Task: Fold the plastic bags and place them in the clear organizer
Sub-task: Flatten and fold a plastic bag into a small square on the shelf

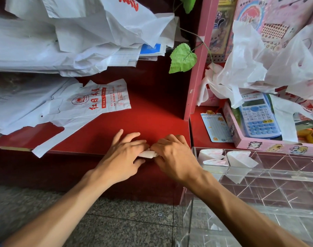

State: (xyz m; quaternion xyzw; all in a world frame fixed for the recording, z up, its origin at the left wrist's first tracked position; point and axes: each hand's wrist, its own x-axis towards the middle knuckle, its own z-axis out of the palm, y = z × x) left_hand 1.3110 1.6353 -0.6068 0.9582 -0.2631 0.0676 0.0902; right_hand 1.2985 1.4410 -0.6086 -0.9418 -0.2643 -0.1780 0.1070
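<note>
Organizer (259, 175) right of folded bag (147, 154)

Both forearms bare to elbow; no sleeves, watch, rings or gloves on hands (148, 154).

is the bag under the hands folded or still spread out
Folded: the bag shows only as a small white wad between the left hand and right hand on the red counter.

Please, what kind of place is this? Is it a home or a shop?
Probably a small shop counter, perhaps a stationery shop. A red counter carries piles of printed carrier bags, a pink tray holds a calculator, and a pink rack behind shows packaged sticker sheets. Both hands are folding a bag.
</note>
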